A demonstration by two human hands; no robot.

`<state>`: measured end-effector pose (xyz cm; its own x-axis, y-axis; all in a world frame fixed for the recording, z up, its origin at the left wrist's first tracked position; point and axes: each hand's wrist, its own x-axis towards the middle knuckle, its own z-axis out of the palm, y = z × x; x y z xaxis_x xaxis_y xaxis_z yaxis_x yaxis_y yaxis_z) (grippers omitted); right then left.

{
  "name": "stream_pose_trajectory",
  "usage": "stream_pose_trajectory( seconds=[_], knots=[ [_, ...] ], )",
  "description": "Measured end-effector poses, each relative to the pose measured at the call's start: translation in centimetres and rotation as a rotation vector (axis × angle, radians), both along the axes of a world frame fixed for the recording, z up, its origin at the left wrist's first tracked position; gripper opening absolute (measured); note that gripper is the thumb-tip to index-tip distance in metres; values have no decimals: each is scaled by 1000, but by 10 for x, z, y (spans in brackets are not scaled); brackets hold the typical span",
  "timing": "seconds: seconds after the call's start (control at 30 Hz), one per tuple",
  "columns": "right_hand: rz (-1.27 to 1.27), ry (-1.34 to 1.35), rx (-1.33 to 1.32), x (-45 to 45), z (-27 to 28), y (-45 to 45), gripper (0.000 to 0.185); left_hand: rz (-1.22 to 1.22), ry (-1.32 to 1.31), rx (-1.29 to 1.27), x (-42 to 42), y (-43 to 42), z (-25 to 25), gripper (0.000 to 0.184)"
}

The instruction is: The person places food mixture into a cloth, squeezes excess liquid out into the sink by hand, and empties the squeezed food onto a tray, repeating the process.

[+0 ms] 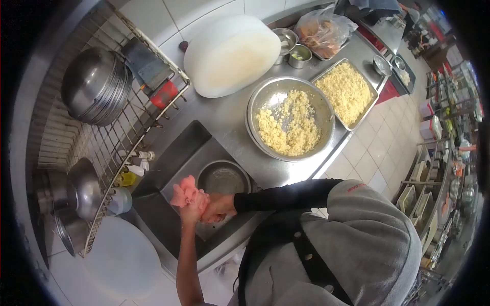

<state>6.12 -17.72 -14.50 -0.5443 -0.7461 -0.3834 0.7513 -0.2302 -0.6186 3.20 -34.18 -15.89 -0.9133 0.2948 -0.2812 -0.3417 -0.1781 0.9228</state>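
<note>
Over the grey sink basin (pixel 171 153) my two hands are close together around a crumpled pink cloth (pixel 185 191). My left hand (pixel 191 213), on a bare forearm, is closed on the cloth, which bulges out above it. From a black sleeve, my right hand (pixel 220 204) presses against the cloth's other side, its fingers curled round it. A round metal pan (pixel 224 176) sits in the sink just beyond my right hand. Part of the cloth is hidden by my fingers.
A large steel bowl (pixel 326 120) of yellow crumbly food and a tray (pixel 352 125) heaped with more stand on the counter. A white round board (pixel 232 56) leans on the wall. A wire rack (pixel 127 140) holds stacked metal bowls (pixel 94 84).
</note>
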Motion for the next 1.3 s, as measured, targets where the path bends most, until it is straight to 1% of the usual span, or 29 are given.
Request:
stream_pose_trajectory(
  seconds=[0.03,0.13,0.17,0.23,0.33,0.43,0.5,0.53,0.63,0.73,0.77,0.8,0.83,0.87,0.93,1.03,1.13,1.2,1.23,1.27,1.3],
  knots=[
    [-11,16,33,0,-5,-2,14,4,32,-39,-1,-2,-8,24],
    [-3,21,134,3,-36,-11,16,-2,27,-217,-3,14,6,24],
    [-1,19,163,3,-32,-9,16,-10,76,-277,-5,14,2,25],
    [2,14,223,4,-24,-2,16,-28,175,-395,-8,16,-15,27],
    [-65,28,332,4,-34,-10,16,-82,123,-414,-15,13,-39,27],
    [-96,54,339,1,-39,-10,17,5,67,-480,-19,21,-38,13],
    [-66,72,396,-1,-55,-14,17,-44,152,-601,-20,29,-26,5],
    [-49,84,425,-2,-63,-15,17,-65,198,-661,-21,34,-22,5],
    [-128,70,386,2,-73,-17,18,8,274,-707,-17,47,-21,15],
    [-130,124,432,3,-91,-18,18,-56,740,-918,-25,31,-66,16],
    [-89,167,485,2,-90,-16,20,-28,685,-909,-22,36,-62,9],
    [-46,210,537,0,-89,-13,22,1,630,-901,-18,42,-58,8],
    [-3,255,590,-2,-87,-11,24,33,577,-892,-16,47,-54,15],
    [-28,317,643,-2,-92,-13,26,42,591,-929,-19,45,-65,15],
    [-73,441,746,-1,-122,-21,31,65,615,-1005,-28,35,-111,17],
    [-161,545,898,2,-161,-35,38,197,544,-897,-30,32,-140,16],
    [-221,649,1045,7,-150,-35,43,259,155,-758,-21,54,-96,13],
    [-424,681,1015,16,-140,-35,47,450,195,-795,-22,55,-115,11],
    [-526,698,998,18,-135,-35,50,507,161,-727,-24,50,-124,12],
    [-575,800,1023,16,-140,-37,51,566,130,-657,-25,46,-129,14],
    [-624,902,1048,13,-146,-37,53,581,43,-500,-23,38,-131,22]
  ],
)
